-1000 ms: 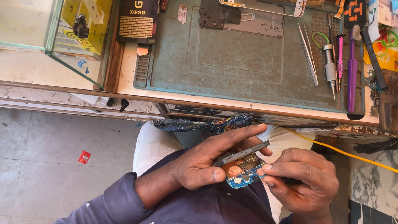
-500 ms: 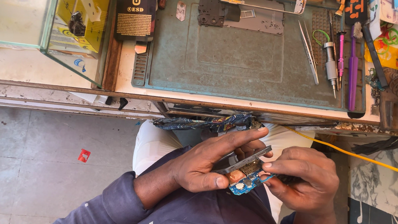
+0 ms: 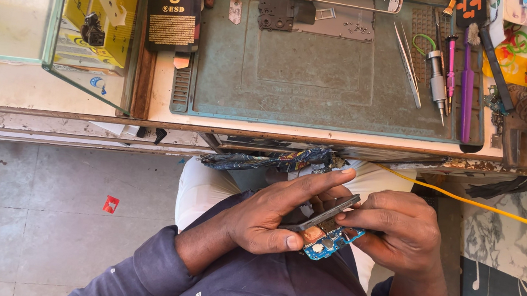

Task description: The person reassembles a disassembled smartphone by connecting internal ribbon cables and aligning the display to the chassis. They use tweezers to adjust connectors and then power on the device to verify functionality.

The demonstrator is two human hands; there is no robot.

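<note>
Low over lap, near edge of bench: left hand (image 3: 268, 219) pinching blue board (image 3: 331, 241) w/ thumb, forefinger stretched over grey plate (image 3: 329, 211). Right hand (image 3: 401, 228) closed on same parts from right. Far left on bench: tall black packet (image 3: 175, 5) w/ pale lettering, beside yellow box (image 3: 103, 8) behind glass. Green mat (image 3: 313, 74) centre; tweezers (image 3: 408, 64) at right.

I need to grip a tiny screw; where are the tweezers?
In the head view, the tweezers lie on the green mat's right side, just left of the screwdrivers.
</note>
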